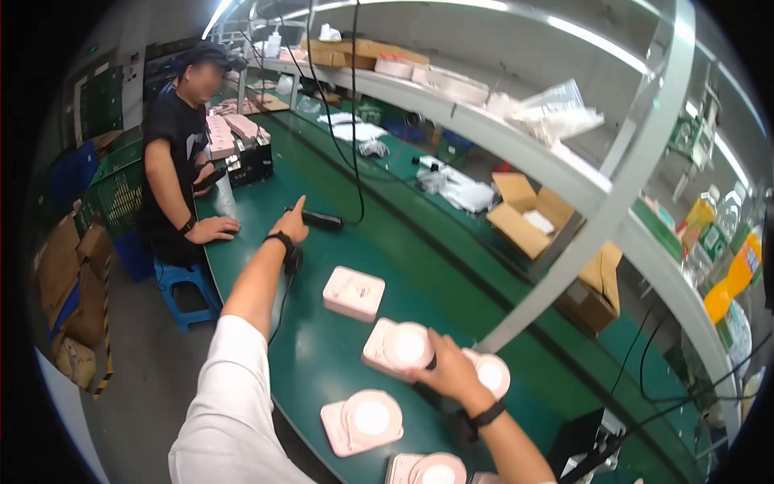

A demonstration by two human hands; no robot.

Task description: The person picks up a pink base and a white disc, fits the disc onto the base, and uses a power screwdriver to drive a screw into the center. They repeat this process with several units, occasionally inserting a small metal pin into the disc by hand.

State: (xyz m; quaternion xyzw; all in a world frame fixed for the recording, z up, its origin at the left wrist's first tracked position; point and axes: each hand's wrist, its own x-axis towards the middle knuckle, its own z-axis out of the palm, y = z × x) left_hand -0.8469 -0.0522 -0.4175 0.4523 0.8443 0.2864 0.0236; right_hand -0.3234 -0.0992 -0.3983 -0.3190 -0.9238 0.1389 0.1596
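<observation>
My left hand [292, 224] is stretched far out over the green conveyor belt [322, 355], index finger pointing toward a black handheld device [322, 219] lying just beyond it; it holds nothing. My right hand [443, 369] rests on the edge of a pink square box with a round white disc [397, 348] on top. Beside that hand, on the right, sits another disc-topped pink box [490, 374]. A plain pink box [353, 292] lies farther up the belt. More disc-topped boxes [363, 421] lie nearer to me.
A person in a black shirt [173, 161] stands at the belt's far left, one hand [211, 230] flat on its edge, beside a black machine [250, 161] and stacked pink boxes [230, 133]. A white shelf frame [613, 202] with cardboard boxes [524, 214] runs along the right. A blue stool [187, 286] stands on the floor.
</observation>
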